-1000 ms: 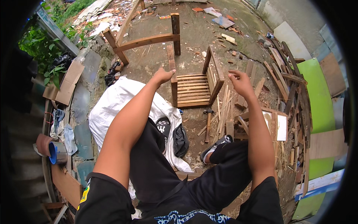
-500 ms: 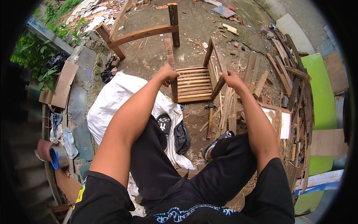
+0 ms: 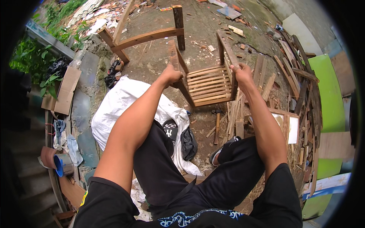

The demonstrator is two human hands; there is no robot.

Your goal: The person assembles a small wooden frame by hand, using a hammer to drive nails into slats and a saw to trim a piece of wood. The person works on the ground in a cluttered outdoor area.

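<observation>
A small wooden chair frame [image 3: 211, 102] with a slatted seat hangs between my hands, over the dirt-strewn ground. My left hand [image 3: 172, 75] is closed round its left side rail, fingers partly hidden behind the wood. On the opposite rail my right hand [image 3: 242, 73] is closed, thumb on top. Below the frame lies a hammer [image 3: 217, 127] with a wooden handle. A larger wooden frame [image 3: 150, 36] with a curved crosspiece stands beyond my left hand.
White sacking [image 3: 118, 104] spreads at left near my foot, with a black plastic bag [image 3: 189, 144] on it. Loose wood strips [image 3: 236, 114] lie on the right, before a plank pile [image 3: 300, 87]. A green panel [image 3: 329, 91] and a blue-rimmed can [image 3: 62, 165] flank the area.
Both hands have lifted and tilted the slatted frame, shifting it slightly right. Its right side has risen, and more of the left side now shows. The grip stays the same.
</observation>
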